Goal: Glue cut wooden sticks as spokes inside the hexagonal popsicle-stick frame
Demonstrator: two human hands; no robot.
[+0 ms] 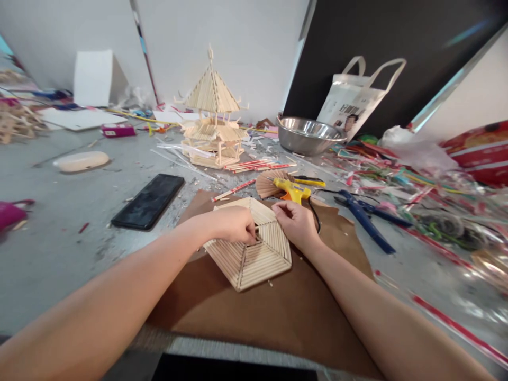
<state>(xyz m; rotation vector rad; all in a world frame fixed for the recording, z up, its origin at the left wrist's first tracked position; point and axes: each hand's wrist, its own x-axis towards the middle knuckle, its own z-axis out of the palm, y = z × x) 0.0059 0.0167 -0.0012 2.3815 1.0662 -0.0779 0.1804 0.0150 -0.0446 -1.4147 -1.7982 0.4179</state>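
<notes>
A hexagonal wooden-stick panel (262, 259) lies on a brown sheet (238, 317), its pale sticks running in rings between dark seams. My left hand (236, 225) is closed at the panel's middle, with fingers curled down at the small central opening and gripping there. Over the panel's upper right edge is my right hand (297, 222), its thumb and fingertips pinched together; whatever is between them is too small to make out. Just behind it lies a yellow glue gun (291, 189) with a dark cord.
A wooden-stick pagoda model (214, 116) stands behind, near red-wrapped sticks (257, 165). A phone (148, 201) and white case (81, 161) lie left. Blue-handled pliers (365, 219), a metal bowl (309, 135), a white bag (353, 100) and scattered scraps are on the right.
</notes>
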